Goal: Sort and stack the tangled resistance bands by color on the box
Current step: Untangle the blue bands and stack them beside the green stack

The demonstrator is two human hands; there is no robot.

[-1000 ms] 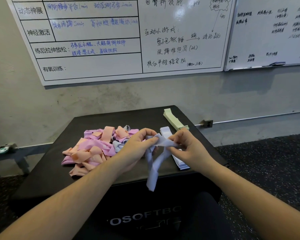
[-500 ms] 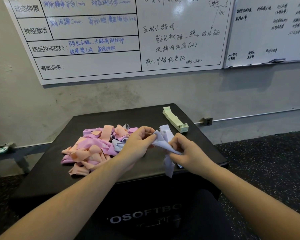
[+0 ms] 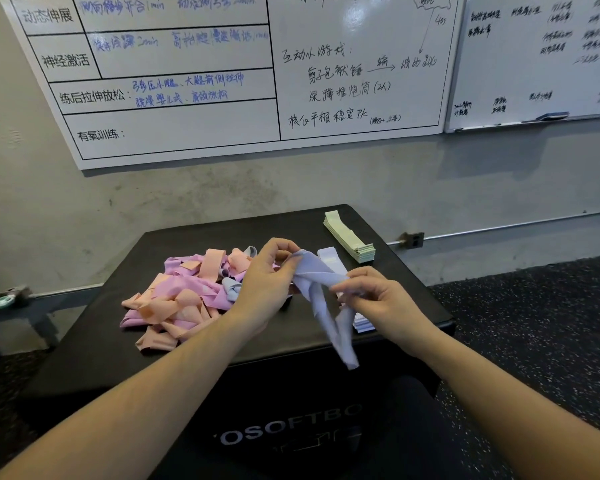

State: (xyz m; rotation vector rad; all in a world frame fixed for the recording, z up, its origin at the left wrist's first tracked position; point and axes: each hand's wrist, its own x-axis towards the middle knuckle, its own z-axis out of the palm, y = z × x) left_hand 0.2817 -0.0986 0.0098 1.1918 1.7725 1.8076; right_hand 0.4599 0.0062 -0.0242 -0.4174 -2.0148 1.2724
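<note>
While both hands (image 3: 326, 289) pinch it, the lavender band (image 3: 321, 289) hangs twisted between them.

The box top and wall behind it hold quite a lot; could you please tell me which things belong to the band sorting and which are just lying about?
Part of the job:
- lavender band, held by left hand and right hand
- tangled pile
- lavender stack
- green stack
- black box

Just lying about:
- whiteboards
- wall outlet
- tape roll
</note>
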